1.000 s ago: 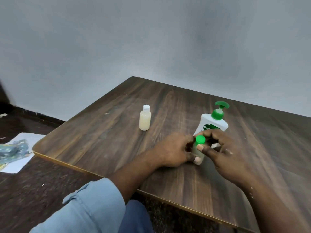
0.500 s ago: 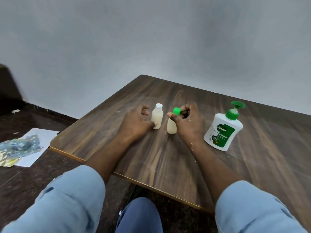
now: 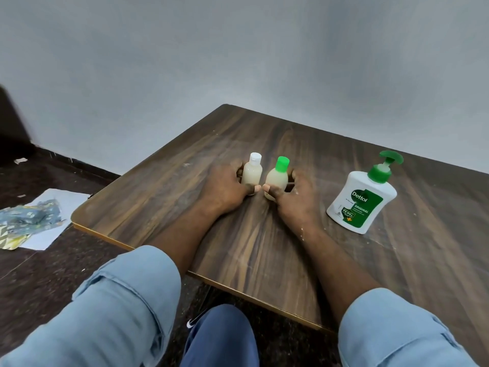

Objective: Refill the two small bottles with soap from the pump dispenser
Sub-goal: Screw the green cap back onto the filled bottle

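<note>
While both forearms lie across the table, I see the two small bottles standing upright side by side near its middle, close together but not clearly touching. My left hand is curled round the white-capped bottle, fingers behind it and the thumb laid across its lower front. My right hand holds the green-capped bottle in the same way, with the thumb pressed low against its base. The two thumb tips almost meet between the bottles. Both bottles have their caps on, and a pale, creamy liquid shows through their walls nearly up to the shoulders.

Off to the right of my right hand, apart from it, the pump dispenser stands upright on the table, tilted only by the wide lens. It has a white body, a green label and a green pump head whose spout points right. Neither hand touches it.

Light blue sleeves are rolled back on both arms. Down on the dark floor at the left lie a white sheet of paper and a patterned wrapper on top of it.
</note>
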A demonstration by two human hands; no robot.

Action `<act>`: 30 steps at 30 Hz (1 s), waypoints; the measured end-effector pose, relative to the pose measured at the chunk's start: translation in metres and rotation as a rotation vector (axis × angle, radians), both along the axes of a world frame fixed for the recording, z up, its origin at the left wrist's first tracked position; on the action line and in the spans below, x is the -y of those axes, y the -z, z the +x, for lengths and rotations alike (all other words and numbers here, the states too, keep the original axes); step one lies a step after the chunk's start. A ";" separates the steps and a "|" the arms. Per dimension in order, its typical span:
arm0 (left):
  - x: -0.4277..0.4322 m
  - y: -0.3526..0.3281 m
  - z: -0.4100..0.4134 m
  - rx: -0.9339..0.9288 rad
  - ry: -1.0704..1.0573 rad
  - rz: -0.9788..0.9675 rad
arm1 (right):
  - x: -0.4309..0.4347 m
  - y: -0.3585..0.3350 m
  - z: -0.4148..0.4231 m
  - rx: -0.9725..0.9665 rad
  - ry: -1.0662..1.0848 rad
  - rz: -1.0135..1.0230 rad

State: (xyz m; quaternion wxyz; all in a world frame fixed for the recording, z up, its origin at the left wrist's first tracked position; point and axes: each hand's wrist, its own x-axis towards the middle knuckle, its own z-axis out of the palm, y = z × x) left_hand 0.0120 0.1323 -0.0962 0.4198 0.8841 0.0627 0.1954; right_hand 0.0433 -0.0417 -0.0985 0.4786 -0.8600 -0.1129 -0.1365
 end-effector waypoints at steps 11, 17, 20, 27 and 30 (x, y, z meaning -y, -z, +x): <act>0.003 0.004 0.004 0.028 -0.004 0.034 | 0.006 -0.011 -0.010 -0.071 -0.065 -0.010; 0.003 0.006 0.005 0.005 0.009 -0.011 | 0.051 -0.034 -0.056 0.235 0.109 -0.028; 0.003 0.005 0.004 -0.004 0.018 -0.029 | 0.100 -0.044 -0.071 0.440 0.286 0.044; 0.001 -0.002 0.003 -0.020 0.139 -0.163 | 0.177 -0.038 -0.040 -0.005 0.239 0.220; -0.001 -0.006 0.005 -0.066 0.201 -0.213 | 0.171 -0.035 -0.025 -0.200 0.024 0.243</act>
